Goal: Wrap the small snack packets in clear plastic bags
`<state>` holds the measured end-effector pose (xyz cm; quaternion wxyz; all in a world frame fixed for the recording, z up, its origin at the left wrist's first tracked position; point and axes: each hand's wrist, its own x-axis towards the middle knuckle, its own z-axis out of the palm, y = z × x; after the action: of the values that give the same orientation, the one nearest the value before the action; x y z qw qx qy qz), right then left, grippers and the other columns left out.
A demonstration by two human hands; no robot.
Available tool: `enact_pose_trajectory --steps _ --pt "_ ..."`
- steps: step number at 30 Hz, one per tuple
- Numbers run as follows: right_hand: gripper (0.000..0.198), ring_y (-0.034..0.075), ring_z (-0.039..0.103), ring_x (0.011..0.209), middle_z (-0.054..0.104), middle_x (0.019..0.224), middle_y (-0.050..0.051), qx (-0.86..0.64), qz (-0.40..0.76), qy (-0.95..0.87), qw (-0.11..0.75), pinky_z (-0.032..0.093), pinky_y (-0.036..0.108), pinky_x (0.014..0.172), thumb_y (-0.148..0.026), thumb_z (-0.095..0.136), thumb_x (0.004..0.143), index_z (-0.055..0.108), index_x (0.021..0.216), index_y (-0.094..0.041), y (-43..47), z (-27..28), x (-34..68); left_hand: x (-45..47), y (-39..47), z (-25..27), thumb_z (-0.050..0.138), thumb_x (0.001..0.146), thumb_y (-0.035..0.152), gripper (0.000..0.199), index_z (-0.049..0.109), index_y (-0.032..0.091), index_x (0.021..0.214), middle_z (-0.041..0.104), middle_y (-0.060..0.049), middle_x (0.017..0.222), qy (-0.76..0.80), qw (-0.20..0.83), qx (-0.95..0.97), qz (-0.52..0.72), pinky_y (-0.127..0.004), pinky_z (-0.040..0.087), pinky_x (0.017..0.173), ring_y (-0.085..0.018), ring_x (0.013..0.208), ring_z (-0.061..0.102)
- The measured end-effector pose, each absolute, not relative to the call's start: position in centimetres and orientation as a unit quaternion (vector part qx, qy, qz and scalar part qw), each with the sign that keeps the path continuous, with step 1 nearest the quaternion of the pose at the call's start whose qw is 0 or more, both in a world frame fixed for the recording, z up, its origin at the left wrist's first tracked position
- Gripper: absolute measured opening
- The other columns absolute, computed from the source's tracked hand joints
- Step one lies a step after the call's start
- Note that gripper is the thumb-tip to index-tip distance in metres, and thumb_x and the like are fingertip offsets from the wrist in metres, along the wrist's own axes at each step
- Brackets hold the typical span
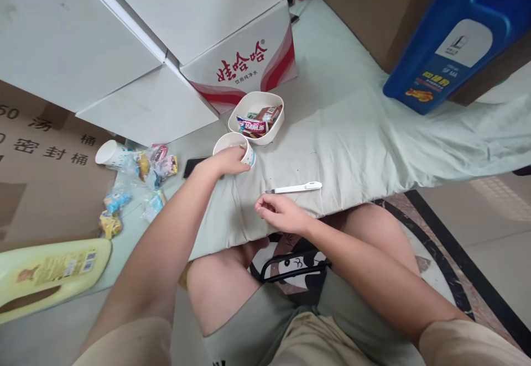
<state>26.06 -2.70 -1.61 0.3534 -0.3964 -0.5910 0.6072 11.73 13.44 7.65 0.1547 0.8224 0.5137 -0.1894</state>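
A white paper cup (223,142) with a blue pattern stands on the cloth-covered surface. My left hand (230,161) is closed at its near side, fingers over the rim and thumb on the outer wall; its fingertips are partly hidden. Just behind the cup is a white bowl (277,131) of wrapped snacks (254,126). My right hand (282,214) hovers at the front edge, fingers curled in and nothing seen in them. A white pen-like cutter (295,188) with a narrow metal tip lies just beyond it.
On the left are a tipped paper cup (108,153), wrapped candies (118,200), a yellow jug (53,272) and a dark phone-like object (194,166). White cartons (244,73) stand behind. A blue bottle (448,51) and a brown box (373,12) are at the right.
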Motion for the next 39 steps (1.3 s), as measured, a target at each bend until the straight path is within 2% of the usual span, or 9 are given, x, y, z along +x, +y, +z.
enact_pose_trajectory --steps 5,8,14,18,22,27,32,36,39 --pt "0.011 0.012 0.051 0.063 0.059 0.070 -0.002 -0.420 0.579 -0.621 0.319 0.037 0.026 0.065 -0.024 0.053 0.091 0.058 0.082 -0.020 -2.6 -1.2 25.8 12.7 12.6 7.2 0.060 0.075 0.037 0.053 0.065 0.013 0.122 0.069 -0.018 0.120 0.517 0.115 0.810 -0.254 -0.038 0.051 0.093 -0.033 0.105 0.067" --pt "0.009 0.012 0.050 0.063 0.058 0.068 -0.003 -0.427 0.565 -0.635 0.308 0.036 0.026 0.065 -0.022 0.054 0.090 0.059 0.083 -0.019 -2.7 -1.1 25.8 12.0 12.4 7.0 0.054 0.082 0.035 0.047 0.064 0.010 0.121 0.067 -0.020 0.125 0.504 0.086 0.822 -0.251 -0.038 0.048 0.098 -0.033 0.111 0.065" --pt "0.010 0.012 0.051 0.063 0.059 0.069 -0.002 -0.423 0.568 -0.628 0.322 0.036 0.026 0.064 -0.023 0.052 0.090 0.058 0.084 -0.019 -3.0 -1.4 25.9 8.8 10.3 8.0 0.056 0.087 0.038 0.033 0.062 0.019 0.113 0.071 -0.013 0.103 0.568 0.017 0.810 -0.142 -0.037 0.049 0.081 -0.032 0.098 0.066" --pt "0.013 0.013 0.053 0.064 0.061 0.072 -0.001 -0.428 0.579 -0.602 0.345 0.038 0.026 0.063 -0.027 0.050 0.090 0.057 0.082 -0.021 -3.2 -1.3 25.8 7.4 7.5 10.0 0.064 0.082 0.031 0.014 0.061 0.021 0.092 0.065 -0.007 0.080 0.597 -0.049 0.800 0.021 -0.034 0.044 0.073 -0.029 0.084 0.064" --pt "0.014 0.013 0.050 0.061 0.057 0.066 -0.003 -0.433 0.537 -0.593 0.417 0.036 0.027 0.061 -0.029 0.049 0.090 0.055 0.079 -0.022 -3.5 -0.4 26.4 9.3 5.1 11.1 0.069 0.080 0.029 0.017 0.061 0.020 0.092 0.065 -0.008 0.088 0.547 -0.071 0.830 0.083 -0.036 0.043 0.082 -0.030 0.095 0.062" --pt "0.012 0.012 0.046 0.057 0.051 0.064 -0.003 -0.474 0.466 -0.514 0.542 0.036 0.027 0.059 -0.030 0.049 0.088 0.053 0.080 -0.022 -2.9 0.5 28.3 16.7 5.4 10.1 0.063 0.088 0.022 0.014 0.063 0.019 0.101 0.068 -0.009 0.092 0.442 -0.019 0.896 0.037 -0.043 0.039 0.094 -0.030 0.106 0.060" --pt "0.017 0.010 0.042 0.049 0.047 0.063 -0.005 -0.499 0.521 -0.366 0.587 0.034 0.026 0.050 -0.038 0.049 0.087 0.048 0.079 -0.023 -2.0 -0.1 30.4 23.2 9.4 7.7 0.060 0.088 0.016 0.022 0.064 0.017 0.110 0.069 -0.013 0.102 0.410 0.025 0.911 0.035 -0.047 0.038 0.100 -0.032 0.114 0.058" --pt "0.018 0.010 0.042 0.051 0.046 0.064 -0.005 -0.517 0.508 -0.355 0.590 0.035 0.025 0.051 -0.039 0.049 0.088 0.047 0.079 -0.023 -1.8 -0.6 31.6 22.5 8.7 6.1 0.061 0.083 0.016 0.032 0.063 0.019 0.115 0.066 -0.012 0.123 0.389 0.065 0.905 0.162 -0.042 0.041 0.101 -0.029 0.122 0.056" --pt "0.015 0.011 0.046 0.057 0.049 0.067 -0.004 -0.540 0.480 -0.399 0.564 0.039 0.026 0.057 -0.036 0.049 0.088 0.051 0.082 -0.023 -1.9 -0.6 31.9 18.8 4.9 4.9 0.052 0.087 0.020 0.013 0.065 0.020 0.087 0.071 -0.005 0.086 0.394 0.112 0.878 0.249 -0.032 0.049 0.082 -0.021 0.087 0.066"
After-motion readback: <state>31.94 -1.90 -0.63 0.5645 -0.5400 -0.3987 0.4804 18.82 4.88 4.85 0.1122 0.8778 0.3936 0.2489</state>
